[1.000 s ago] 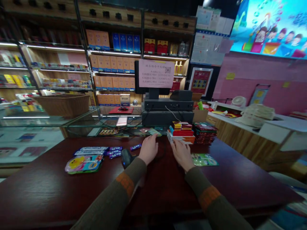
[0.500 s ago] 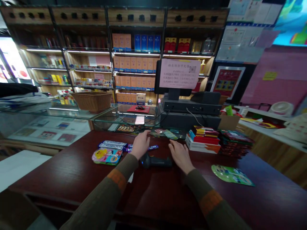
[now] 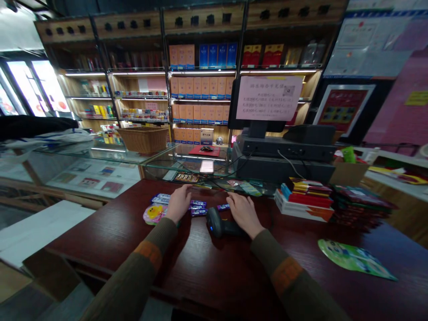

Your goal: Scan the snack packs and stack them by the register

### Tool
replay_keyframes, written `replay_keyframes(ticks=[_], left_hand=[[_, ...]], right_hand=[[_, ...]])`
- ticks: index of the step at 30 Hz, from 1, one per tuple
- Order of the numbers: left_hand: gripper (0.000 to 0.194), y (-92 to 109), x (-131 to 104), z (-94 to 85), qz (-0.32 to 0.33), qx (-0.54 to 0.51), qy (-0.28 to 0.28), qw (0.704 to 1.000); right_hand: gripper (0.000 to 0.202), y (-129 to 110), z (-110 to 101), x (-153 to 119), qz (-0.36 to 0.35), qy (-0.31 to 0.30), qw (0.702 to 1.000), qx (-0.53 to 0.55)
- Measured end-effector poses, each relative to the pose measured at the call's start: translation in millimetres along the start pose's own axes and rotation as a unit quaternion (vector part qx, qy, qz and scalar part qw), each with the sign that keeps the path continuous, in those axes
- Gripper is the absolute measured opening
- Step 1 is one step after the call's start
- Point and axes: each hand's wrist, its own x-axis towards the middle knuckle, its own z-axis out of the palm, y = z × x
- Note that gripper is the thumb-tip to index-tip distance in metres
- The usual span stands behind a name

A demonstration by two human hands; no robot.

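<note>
Left hand, right hand: fingers apart, seemingly empty. Scanner: right hand's 8 o'clock; low pass might knock it. Purple bars: left hand's 3 o'clock; sideways sweep might scatter them.

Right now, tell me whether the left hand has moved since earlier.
Yes, leftward: the left hand, first right of the scanner, is now left of it.

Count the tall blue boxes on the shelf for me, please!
4 blue boxes, side by side: one nearest the orange boxes, two in the middle, one nearest the red boxes. More could hide behind them.
</note>
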Motion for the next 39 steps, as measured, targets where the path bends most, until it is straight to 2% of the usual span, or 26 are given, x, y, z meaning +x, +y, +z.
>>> replay_keyframes(ticks=[8,12,15,19,31,36,39], left_hand=[[0.030,-52.5,-22.1,-8.3,0.026,0.106,0.055,0.993],[0.030,-62.9,-31.0,-6.3,0.049,0.143,0.045,0.988],[0.029,-55.7,-30.3,-2.3,0.077,0.153,0.008,0.985],[0.030,-39.9,-21.8,8.4,0.080,0.152,-0.022,0.985],[0.033,-15.3,21.1,48.5,0.109,0.199,-0.041,0.973],[0.034,-8.5,37.4,68.3,0.120,0.184,-0.046,0.974],[0.035,-3.6,42.0,72.7,0.119,0.179,-0.031,0.976]], right_hand=[[0.040,-14.7,10.8,4.6,-0.010,-0.019,1.000,0.017],[0.040,-15.3,11.7,4.1,-0.010,-0.021,0.999,0.024],[0.040,-13.2,11.7,4.4,-0.009,-0.014,1.000,0.026],[0.040,-7.0,10.9,4.0,-0.003,-0.015,0.999,0.031],[0.043,36.9,5.3,-3.9,0.064,-0.003,0.996,0.070],[0.043,41.1,3.8,-3.1,0.077,-0.004,0.994,0.072],[0.043,38.8,3.4,-2.1,0.076,-0.007,0.995,0.069]])
